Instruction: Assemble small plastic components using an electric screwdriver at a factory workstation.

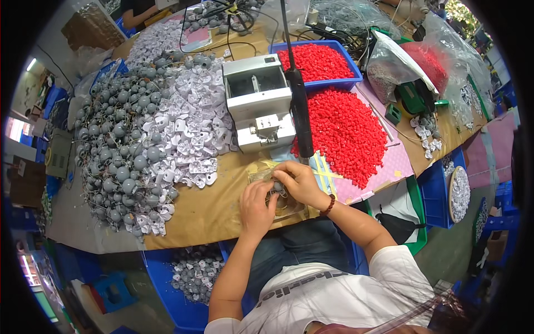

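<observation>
My two hands meet over a clear fixture [295, 211] at the table's front edge. Between them shows a small grey ball-shaped part [277, 187] with a thin wire. My left hand [257, 207] is closed at its left side, fingers curled over it and thumb near it. From the right my right hand [300, 182], a dark bead bracelet at its wrist, reaches in with thumb and fingertips pinched; what they pinch is hidden. Just above hangs a black electric screwdriver [301, 106], point down. Behind it stands a white screw feeder [258, 103].
Grey balls with wires [125, 150] and white plastic pieces [192, 122] are heaped at left. Small red caps [342, 133] lie at right, with more in a blue tray [354, 82]. A blue bin [167, 289] sits below the table edge; a green bin [421, 217] is at right.
</observation>
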The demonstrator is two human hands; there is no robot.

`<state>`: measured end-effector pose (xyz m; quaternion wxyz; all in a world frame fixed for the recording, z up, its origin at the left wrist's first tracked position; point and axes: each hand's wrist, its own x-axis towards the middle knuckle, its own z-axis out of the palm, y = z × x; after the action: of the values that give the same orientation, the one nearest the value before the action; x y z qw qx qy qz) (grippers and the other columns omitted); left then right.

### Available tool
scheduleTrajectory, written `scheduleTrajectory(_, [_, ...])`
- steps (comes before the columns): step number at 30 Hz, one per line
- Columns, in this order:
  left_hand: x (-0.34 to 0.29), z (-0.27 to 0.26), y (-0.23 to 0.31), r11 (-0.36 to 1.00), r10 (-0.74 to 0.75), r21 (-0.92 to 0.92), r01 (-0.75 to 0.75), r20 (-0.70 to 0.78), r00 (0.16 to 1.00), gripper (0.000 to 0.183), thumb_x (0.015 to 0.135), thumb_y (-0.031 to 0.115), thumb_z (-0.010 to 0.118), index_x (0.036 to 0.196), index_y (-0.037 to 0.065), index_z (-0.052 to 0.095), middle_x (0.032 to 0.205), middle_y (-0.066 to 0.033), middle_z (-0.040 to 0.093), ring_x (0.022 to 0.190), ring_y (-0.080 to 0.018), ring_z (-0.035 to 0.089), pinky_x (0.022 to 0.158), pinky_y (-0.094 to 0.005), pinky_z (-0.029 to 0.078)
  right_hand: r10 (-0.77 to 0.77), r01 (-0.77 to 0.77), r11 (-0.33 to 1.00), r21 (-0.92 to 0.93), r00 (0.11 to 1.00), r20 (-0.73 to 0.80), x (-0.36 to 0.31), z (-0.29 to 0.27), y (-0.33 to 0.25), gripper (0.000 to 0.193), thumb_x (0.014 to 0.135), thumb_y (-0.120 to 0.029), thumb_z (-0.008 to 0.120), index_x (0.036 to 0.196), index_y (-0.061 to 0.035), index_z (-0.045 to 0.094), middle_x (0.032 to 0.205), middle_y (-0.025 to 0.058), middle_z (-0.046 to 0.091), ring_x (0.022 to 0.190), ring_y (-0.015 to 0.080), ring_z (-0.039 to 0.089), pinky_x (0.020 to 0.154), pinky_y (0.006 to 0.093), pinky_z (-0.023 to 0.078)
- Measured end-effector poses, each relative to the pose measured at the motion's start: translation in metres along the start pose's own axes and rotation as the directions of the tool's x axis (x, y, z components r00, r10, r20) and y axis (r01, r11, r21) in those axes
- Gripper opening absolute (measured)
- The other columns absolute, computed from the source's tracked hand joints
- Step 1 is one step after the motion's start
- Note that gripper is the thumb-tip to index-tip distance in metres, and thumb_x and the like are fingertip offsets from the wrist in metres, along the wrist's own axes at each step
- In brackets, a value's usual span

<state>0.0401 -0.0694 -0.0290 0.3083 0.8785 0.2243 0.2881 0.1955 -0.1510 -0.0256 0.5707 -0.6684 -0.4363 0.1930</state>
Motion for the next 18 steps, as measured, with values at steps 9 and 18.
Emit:
scheduleTrajectory(9, [0.001, -0.003, -0.002, 0.998, 0.036, -0.057, -0.036, -0.007, 0.999, 0.033, 0.082, 0.003, 0.077, 0.113, 0.004, 0.067, 0.113, -0.0151, 0.069, 0.111, -0.0347, 0.065, 0.097, -0.0432, 0.047, 0.186, -0.182, 0.963, 0.200, 0.983, -0.004, 0.011, 0.013, -0.002, 0.016, 0.103, -0.014, 0.063, 0.106, 0.0016, 0.063, 0.083, 0.0090, 0.073, 0.077, 0.0134, 0.070, 0.069, 0.0297, 0.055])
scheduleTrajectory(18, [-0.061, -0.179, -0.011, 0.974, -0.172, 0.011, 0.227, 0.690, 0.703, 0.031, 0.088, 0.003, 0.071, 0.118, 0.003, 0.069, 0.111, -0.0153, 0.070, 0.104, -0.0357, 0.067, 0.092, -0.0399, 0.054, -0.021, 0.101, 0.978, -0.185, 0.918, 0.396, 0.011, -0.076, -0.016, 0.018, 0.096, -0.017, 0.070, 0.107, -0.0034, 0.070, 0.093, 0.0127, 0.072, 0.081, 0.0230, 0.070, 0.074, 0.0347, 0.056])
